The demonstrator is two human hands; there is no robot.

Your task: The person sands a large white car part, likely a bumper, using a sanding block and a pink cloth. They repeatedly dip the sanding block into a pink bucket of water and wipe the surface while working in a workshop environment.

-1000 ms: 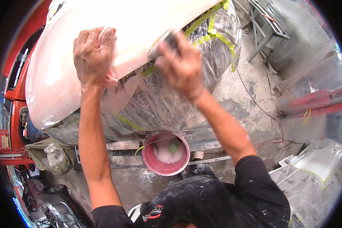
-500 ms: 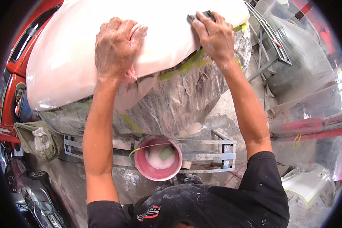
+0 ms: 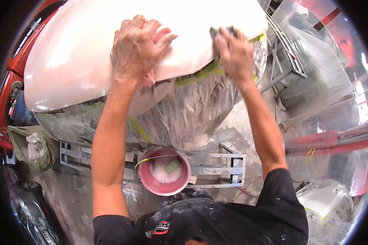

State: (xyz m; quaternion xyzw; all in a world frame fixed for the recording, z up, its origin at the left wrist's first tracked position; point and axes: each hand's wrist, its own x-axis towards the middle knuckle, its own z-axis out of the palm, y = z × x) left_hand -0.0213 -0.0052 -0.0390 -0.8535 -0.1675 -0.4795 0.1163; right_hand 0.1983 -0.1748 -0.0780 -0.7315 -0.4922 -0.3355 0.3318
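Observation:
A large, glossy white body panel (image 3: pixel 65 65) with a pinkish tint fills the upper middle. My left hand (image 3: pixel 137 51) lies over it, fingers curled round a wet pink cloth (image 3: pixel 149 77) whose end hangs out below the palm. Farther right, near the panel's lower edge, my right hand (image 3: pixel 237 55) is blurred by motion. It grips a dark sanding pad (image 3: pixel 214 32), pressed to the surface and mostly covered by the fingers. Clear masking film (image 3: pixel 184 112) with yellow-green tape (image 3: pixel 140 130) hangs below the panel edge.
A pink bucket (image 3: pixel 162 189) of cloudy water, with a green block (image 3: pixel 172 166) inside, stands before me beside a low metal frame (image 3: pixel 216 170). At left are a red vehicle (image 3: pixel 18 61) and a stuffed bag (image 3: pixel 32 151). A metal rack (image 3: pixel 288 55) and plastic sheeting stand right.
My right hand has drawn the sanding pad toward me and slightly right. My left hand, with the cloth, has shifted a little right across the panel. The view has moved slightly.

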